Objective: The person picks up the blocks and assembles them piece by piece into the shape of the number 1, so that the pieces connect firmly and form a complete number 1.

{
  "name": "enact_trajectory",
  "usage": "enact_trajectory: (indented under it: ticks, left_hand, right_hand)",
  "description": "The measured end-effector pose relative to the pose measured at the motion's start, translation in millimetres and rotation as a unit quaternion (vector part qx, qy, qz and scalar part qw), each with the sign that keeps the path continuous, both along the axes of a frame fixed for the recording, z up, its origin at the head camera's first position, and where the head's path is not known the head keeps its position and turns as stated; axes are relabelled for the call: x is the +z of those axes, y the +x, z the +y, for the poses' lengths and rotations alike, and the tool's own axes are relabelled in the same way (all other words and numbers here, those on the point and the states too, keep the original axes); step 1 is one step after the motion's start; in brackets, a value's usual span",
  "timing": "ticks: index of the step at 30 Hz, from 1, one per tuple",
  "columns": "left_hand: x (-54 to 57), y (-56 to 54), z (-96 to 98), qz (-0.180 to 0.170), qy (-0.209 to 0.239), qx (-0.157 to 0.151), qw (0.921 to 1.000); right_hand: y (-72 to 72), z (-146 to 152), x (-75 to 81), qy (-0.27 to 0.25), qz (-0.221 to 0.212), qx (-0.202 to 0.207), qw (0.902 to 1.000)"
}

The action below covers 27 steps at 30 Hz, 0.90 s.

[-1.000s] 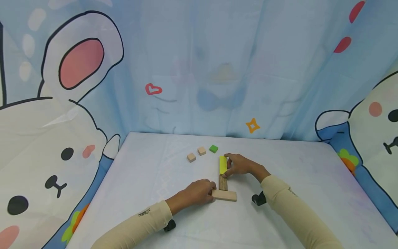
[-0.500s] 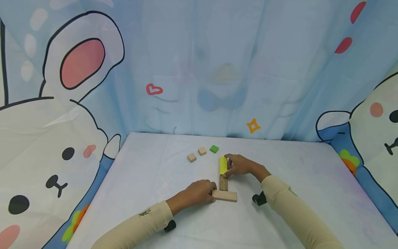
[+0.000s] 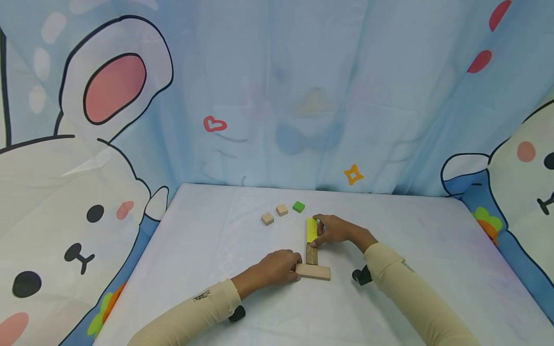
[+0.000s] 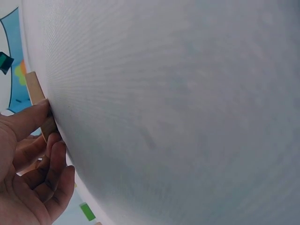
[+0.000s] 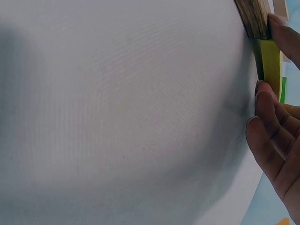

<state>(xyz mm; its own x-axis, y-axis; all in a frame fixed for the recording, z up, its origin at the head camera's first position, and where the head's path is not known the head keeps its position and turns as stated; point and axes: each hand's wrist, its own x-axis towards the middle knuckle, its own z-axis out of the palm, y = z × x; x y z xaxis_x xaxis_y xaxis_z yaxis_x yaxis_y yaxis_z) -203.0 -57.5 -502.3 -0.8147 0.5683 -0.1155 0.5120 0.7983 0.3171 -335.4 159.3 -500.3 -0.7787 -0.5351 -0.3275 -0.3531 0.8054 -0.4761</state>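
A yellow wooden block [image 3: 311, 230] lies lengthwise on the table, end to end with a dark brown block [image 3: 311, 254]. My right hand [image 3: 335, 228] pinches the yellow block between thumb and fingers near its two ends; the right wrist view shows the yellow block [image 5: 271, 65] meeting the brown one [image 5: 253, 18]. Across the near end of the brown block lies a pale wooden plank [image 3: 313, 272]. The left hand [image 3: 277, 267] holds this plank's left end between thumb and fingers, and the left wrist view shows the plank [image 4: 34, 86] partly behind the thumb.
Behind the blocks lie a green block [image 3: 298, 206] and two small pale blocks, one nearer the green [image 3: 282, 210] and one further left [image 3: 267, 219]. A white cloth covers the table [image 3: 195, 250]. A blue printed curtain [image 3: 259, 96] stands at its far edge.
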Motion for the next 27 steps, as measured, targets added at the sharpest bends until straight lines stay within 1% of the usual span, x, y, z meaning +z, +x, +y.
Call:
enact_trajectory:
  ticks: [11,17,27]
  left_hand:
    - [1.2,0.7,-0.4,0.007,-0.003,-0.005,1.0000]
    - [-0.3,0.1,-0.5,0.004,0.003,-0.006,1.0000]
    - [-2.5,-1.2,-0.1,-0.004,0.005,0.002,1.0000]
  right_hand:
    - [0.2,-1.3,0.2,0.008,-0.004,-0.007,0.9999]
    - [0.4,-1.1,-0.2,0.009,-0.005,-0.008,0.9999]
    - [0.7,-2.9,1.4,0.021,-0.012,-0.015,0.9996]
